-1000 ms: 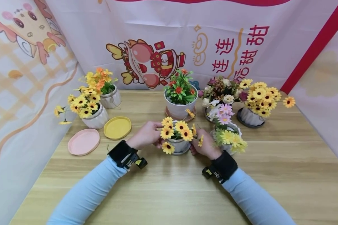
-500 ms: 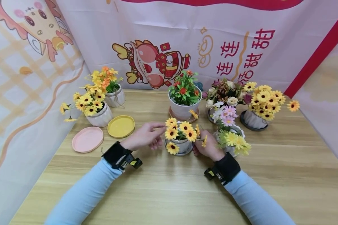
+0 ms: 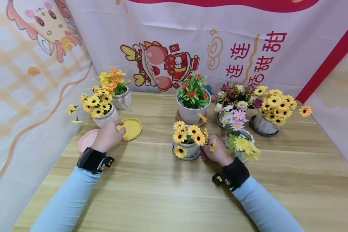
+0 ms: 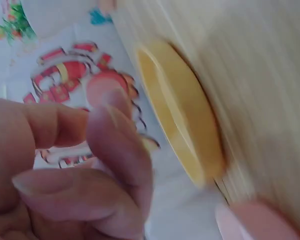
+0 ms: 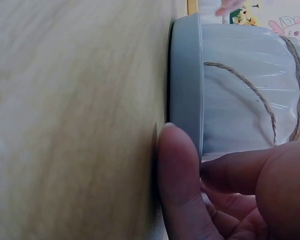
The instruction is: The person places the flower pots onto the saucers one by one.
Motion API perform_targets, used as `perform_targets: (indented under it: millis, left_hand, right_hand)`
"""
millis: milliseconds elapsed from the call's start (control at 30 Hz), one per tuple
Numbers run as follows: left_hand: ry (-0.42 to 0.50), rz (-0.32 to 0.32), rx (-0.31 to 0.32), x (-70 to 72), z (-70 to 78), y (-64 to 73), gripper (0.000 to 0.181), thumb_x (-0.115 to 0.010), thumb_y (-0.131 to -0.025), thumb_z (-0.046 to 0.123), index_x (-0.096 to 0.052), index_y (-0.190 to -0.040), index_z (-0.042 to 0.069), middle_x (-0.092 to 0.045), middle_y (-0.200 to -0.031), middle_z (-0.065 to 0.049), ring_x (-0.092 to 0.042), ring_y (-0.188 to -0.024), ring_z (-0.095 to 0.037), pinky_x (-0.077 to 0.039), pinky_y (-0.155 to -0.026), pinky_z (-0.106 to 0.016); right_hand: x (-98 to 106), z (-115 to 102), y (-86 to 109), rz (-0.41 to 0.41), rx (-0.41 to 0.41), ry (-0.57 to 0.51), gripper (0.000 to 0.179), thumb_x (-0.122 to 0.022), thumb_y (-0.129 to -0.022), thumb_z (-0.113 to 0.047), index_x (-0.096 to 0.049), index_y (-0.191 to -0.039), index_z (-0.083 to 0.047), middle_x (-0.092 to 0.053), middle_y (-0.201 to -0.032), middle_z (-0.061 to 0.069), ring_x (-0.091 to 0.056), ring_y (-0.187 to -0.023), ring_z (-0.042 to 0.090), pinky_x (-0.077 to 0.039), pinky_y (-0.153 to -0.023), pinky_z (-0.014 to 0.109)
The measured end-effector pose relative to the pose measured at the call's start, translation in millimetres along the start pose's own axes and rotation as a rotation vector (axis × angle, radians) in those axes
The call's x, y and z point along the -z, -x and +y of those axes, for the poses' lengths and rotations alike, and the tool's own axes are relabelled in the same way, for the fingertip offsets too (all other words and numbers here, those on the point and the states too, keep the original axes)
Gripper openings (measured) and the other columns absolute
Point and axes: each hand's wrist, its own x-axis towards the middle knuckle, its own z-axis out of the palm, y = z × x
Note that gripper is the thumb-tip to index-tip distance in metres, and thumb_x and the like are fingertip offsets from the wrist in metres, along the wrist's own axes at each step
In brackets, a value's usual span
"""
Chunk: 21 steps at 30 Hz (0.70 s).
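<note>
My left hand (image 3: 109, 137) hovers at the left, above the pink saucer (image 3: 85, 139) and beside the yellow saucer (image 3: 134, 129). Its fingers bend loosely and hold nothing in the left wrist view, apart from the yellow saucer's wall (image 4: 192, 110). At the centre, a small whitish pot (image 3: 192, 151) of orange-yellow daisies stands on a grey saucer (image 5: 185, 80). My right hand (image 3: 217, 150) is at the right side of this pot. In the right wrist view, its thumb and forefinger pinch the saucer's edge; the other fingers are curled and partly hidden.
Behind the daisy pot is a white pot (image 3: 193, 113) with red flowers on a brownish saucer. Two flower pots, one with yellow daisies (image 3: 107, 116), stand at left. At right are several more, including one with pink and pale yellow flowers (image 3: 242, 144) close to my right hand.
My left hand has left the daisy pot and moved left to the pink and yellow saucers. The right hand has stayed at the pot's right side. The head view has shifted slightly.
</note>
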Motion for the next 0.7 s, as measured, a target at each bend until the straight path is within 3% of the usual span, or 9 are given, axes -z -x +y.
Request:
perform_targets:
  millis: [67, 133, 300, 433, 533, 700]
  left_hand:
    - [-0.056, 0.017, 0.006, 2.4, -7.2, 1.4, 0.045, -0.045, -0.1, 0.019, -0.053, -0.133, -0.012, -0.067, -0.107, -0.026, -0.063, -0.087, -0.038, -0.051, -0.071, -0.048]
    - [-0.108, 0.028, 0.009, 2.9, -11.9, 2.1, 0.038, -0.046, -0.099, 0.018, -0.061, -0.12, -0.01, -0.065, -0.103, -0.027, -0.061, -0.087, -0.04, -0.05, -0.072, -0.049]
    - [-0.13, -0.022, 0.05, -0.4, -17.2, 1.1, 0.028, -0.046, -0.098, 0.019, -0.062, -0.084, 0.0, -0.06, -0.063, -0.007, -0.056, -0.055, -0.024, -0.044, -0.052, -0.034]
    - [-0.115, -0.078, 0.074, -3.4, -16.5, -1.4, 0.034, -0.045, -0.096, 0.017, -0.064, -0.073, 0.002, -0.058, -0.053, -0.003, -0.055, -0.048, -0.019, -0.043, -0.053, -0.03]
    - [-0.087, -0.1, 0.094, -5.0, -16.2, -4.3, 0.033, -0.045, -0.095, 0.013, -0.064, -0.071, 0.0, -0.059, -0.052, -0.005, -0.055, -0.047, -0.019, -0.043, -0.053, -0.029]
    - [0.033, -0.094, 0.138, -8.1, -19.0, -11.8, 0.021, -0.049, -0.093, 0.009, -0.063, -0.084, -0.003, -0.065, -0.059, -0.006, -0.061, -0.047, -0.018, -0.046, -0.049, -0.027]
  right_hand:
    - [1, 0, -0.2, 0.0, -0.005, 0.001, 0.02, -0.049, -0.103, -0.011, -0.061, -0.097, 0.004, -0.064, -0.067, 0.017, -0.066, -0.053, 0.027, -0.059, -0.05, 0.037]
    - [1, 1, -0.2, -0.002, -0.01, 0.0, 0.021, -0.049, -0.103, -0.012, -0.061, -0.097, 0.004, -0.064, -0.067, 0.017, -0.066, -0.054, 0.027, -0.059, -0.05, 0.037]
    - [2, 1, -0.6, -0.002, -0.004, 0.02, 0.025, -0.049, -0.104, -0.014, -0.063, -0.093, 0.003, -0.064, -0.066, 0.015, -0.065, -0.053, 0.025, -0.058, -0.05, 0.037]
    - [1, 2, -1.1, 0.002, 0.002, 0.025, 0.026, -0.05, -0.104, -0.015, -0.064, -0.091, 0.003, -0.063, -0.065, 0.015, -0.065, -0.052, 0.025, -0.058, -0.049, 0.036]
    - [1, 2, -1.1, 0.001, 0.008, 0.021, 0.024, -0.05, -0.103, -0.014, -0.064, -0.092, 0.003, -0.063, -0.065, 0.015, -0.065, -0.052, 0.025, -0.058, -0.049, 0.036]
    - [1, 1, -0.6, 0.001, 0.019, 0.02, 0.023, -0.05, -0.103, -0.012, -0.064, -0.093, 0.003, -0.063, -0.065, 0.015, -0.065, -0.052, 0.026, -0.058, -0.049, 0.037]
